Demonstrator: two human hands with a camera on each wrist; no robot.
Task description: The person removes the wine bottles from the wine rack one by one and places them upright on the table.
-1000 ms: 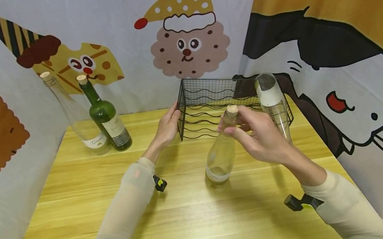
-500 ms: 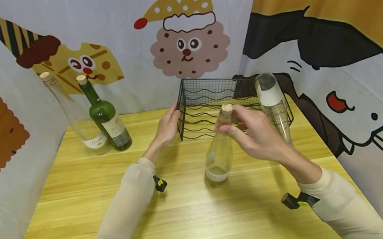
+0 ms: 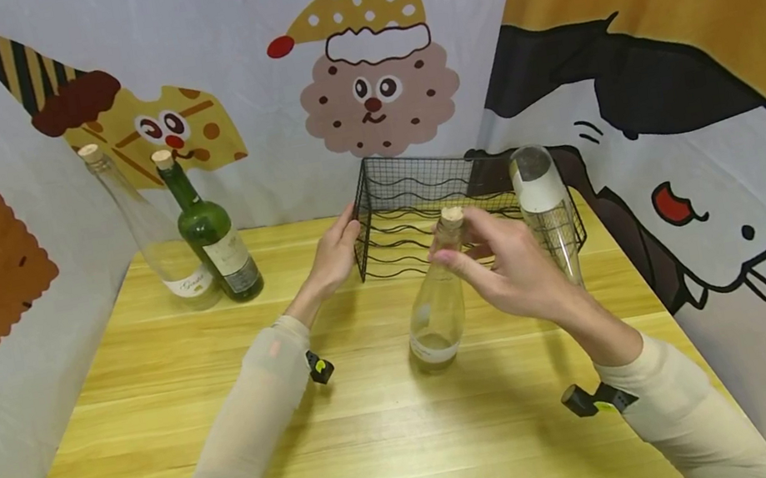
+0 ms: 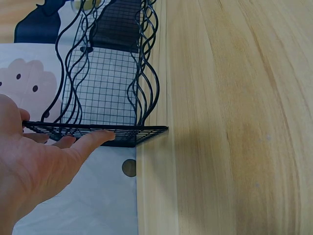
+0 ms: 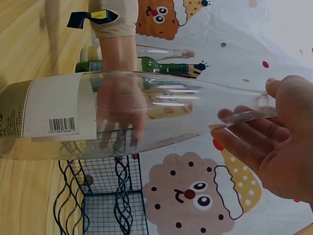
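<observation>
Our right hand point(image 3: 516, 263) pinches one clear bottle point(image 3: 437, 319) by the neck between thumb and fingers, its one cork point(image 3: 451, 215) uppermost and its white label low. Our left hand point(image 3: 337, 259) touches the nine o'clock end of one wire rack point(image 3: 411, 179); whether it grips, we cannot tell. That rack sits at about one o'clock from the held bottle, and at its three o'clock end we see one labelled bottle point(image 3: 545, 199), neck toward six o'clock. Around ten o'clock, two corked bottles stand on our table point(image 3: 407, 472): one green bottle point(image 3: 209, 226) and one tall bottle point(image 3: 158, 238).
</observation>
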